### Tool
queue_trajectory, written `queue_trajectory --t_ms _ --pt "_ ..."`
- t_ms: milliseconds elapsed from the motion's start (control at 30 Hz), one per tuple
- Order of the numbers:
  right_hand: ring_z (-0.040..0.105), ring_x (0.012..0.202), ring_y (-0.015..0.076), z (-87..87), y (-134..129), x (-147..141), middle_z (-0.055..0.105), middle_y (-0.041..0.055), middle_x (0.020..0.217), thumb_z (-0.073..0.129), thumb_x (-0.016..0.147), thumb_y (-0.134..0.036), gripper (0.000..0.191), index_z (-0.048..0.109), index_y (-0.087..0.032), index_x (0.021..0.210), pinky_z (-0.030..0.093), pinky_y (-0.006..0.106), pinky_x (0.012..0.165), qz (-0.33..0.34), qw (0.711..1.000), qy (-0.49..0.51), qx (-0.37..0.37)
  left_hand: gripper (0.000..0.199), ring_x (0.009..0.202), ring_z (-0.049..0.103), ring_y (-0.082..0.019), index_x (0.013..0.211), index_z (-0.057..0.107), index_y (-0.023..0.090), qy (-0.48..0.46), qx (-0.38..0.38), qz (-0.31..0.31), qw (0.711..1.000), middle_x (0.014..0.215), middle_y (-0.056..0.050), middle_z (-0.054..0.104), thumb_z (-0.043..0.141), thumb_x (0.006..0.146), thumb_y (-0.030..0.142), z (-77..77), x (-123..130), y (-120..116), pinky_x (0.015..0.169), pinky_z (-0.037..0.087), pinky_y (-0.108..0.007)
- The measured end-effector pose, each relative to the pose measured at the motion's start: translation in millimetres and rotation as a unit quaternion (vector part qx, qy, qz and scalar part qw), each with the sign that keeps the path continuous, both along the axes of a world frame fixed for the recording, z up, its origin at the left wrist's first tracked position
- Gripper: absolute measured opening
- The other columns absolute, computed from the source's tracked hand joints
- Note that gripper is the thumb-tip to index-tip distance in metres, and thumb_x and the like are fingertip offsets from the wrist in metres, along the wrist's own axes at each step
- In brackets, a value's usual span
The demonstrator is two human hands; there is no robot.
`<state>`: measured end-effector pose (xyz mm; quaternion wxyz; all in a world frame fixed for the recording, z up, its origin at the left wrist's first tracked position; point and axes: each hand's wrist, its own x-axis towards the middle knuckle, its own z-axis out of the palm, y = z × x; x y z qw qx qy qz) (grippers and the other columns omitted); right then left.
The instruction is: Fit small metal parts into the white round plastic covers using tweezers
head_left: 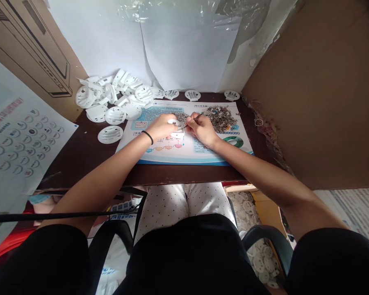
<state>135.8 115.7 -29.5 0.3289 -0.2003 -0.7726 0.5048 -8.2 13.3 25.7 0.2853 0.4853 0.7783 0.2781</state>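
My left hand (161,127) holds a white plastic part (176,134) over a printed paper mat (184,153), and a dark band circles that wrist. My right hand (201,130) pinches slim metal tweezers (192,122), their tips at the white part. A heap of small metal pieces (219,118) lies on the mat beyond my right hand, and a smaller heap (181,119) sits just beyond my fingers. Many white slotted round plastic parts (115,115) are piled at the far left of the mat, with a few single ones (192,95) along its far edge.
The mat lies on a dark wooden desk (86,157). Cardboard (310,82) walls off the right side, and a printed chart (21,139) hangs at the left. Below the desk, beside my knees, a box holds more white round parts (260,256).
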Motion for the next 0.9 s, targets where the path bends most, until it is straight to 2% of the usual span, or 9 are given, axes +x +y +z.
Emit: queue_trajectory --t_ms 100,233,367,600,800,900 --pt "0.048 0.06 0.0124 1.2 -1.0 0.1 0.056 -0.0008 0.059 0.055 0.094 -0.058 0.043 0.049 -0.023 0.069 0.036 0.03 0.061 -0.002 1.0 -0.01 -0.004 0.016 0.053 0.052 -0.011 0.098 0.067 0.017 -0.003 0.001 -0.008 1.0 0.067 0.0 0.055 0.061 0.083 0.016 -0.3 -0.5 0.2 0.055 0.038 -0.027" --pt "0.046 0.058 0.0115 5.6 -3.8 1.7 0.057 -0.0013 0.06 0.055 0.094 -0.058 0.044 0.052 -0.022 0.069 0.037 0.03 0.063 -0.003 0.999 -0.032 0.029 0.022 0.051 0.05 -0.009 0.105 0.068 0.014 0.008 0.005 -0.002 1.0 0.069 -0.001 0.057 0.056 0.086 0.013 -1.8 -0.1 0.5 0.056 0.037 -0.028" --pt "0.049 0.06 0.0122 7.0 -4.5 2.5 0.055 -0.0007 0.061 0.055 0.095 -0.055 0.044 0.054 -0.021 0.067 0.038 0.032 0.066 0.001 0.998 -0.023 0.055 0.022 0.053 0.051 -0.009 0.105 0.069 0.017 0.006 0.005 -0.001 1.0 0.07 0.0 0.058 0.059 0.086 0.015 -2.6 -0.9 0.7 0.054 0.036 -0.026" --pt "0.048 0.062 0.0131 0.5 -1.5 0.5 0.056 0.0002 0.064 0.053 0.094 -0.064 0.046 0.05 -0.023 0.074 0.037 0.029 0.06 -0.009 0.999 0.026 -0.018 0.032 0.05 0.052 -0.012 0.114 0.068 0.019 -0.026 -0.019 0.012 0.999 0.069 0.0 0.055 0.065 0.082 0.019 3.1 -1.5 0.1 0.053 0.036 -0.028" --pt "0.044 0.057 0.0111 5.5 -4.6 1.5 0.055 -0.0002 0.06 0.055 0.092 -0.059 0.045 0.048 -0.022 0.067 0.034 0.028 0.056 -0.005 1.0 -0.012 -0.019 0.019 0.052 0.052 -0.011 0.1 0.066 0.019 -0.018 -0.018 -0.02 0.999 0.07 0.0 0.057 0.062 0.081 0.017 2.4 -4.5 -0.5 0.052 0.037 -0.026" --pt "0.045 0.058 0.0114 7.4 -5.7 1.8 0.055 -0.0002 0.059 0.056 0.092 -0.055 0.042 0.048 -0.022 0.067 0.035 0.028 0.057 -0.004 1.0 -0.016 -0.021 0.018 0.054 0.052 -0.011 0.099 0.066 0.02 -0.022 -0.007 -0.021 1.0 0.073 -0.001 0.057 0.063 0.081 0.018 0.5 -5.8 0.0 0.052 0.038 -0.026"
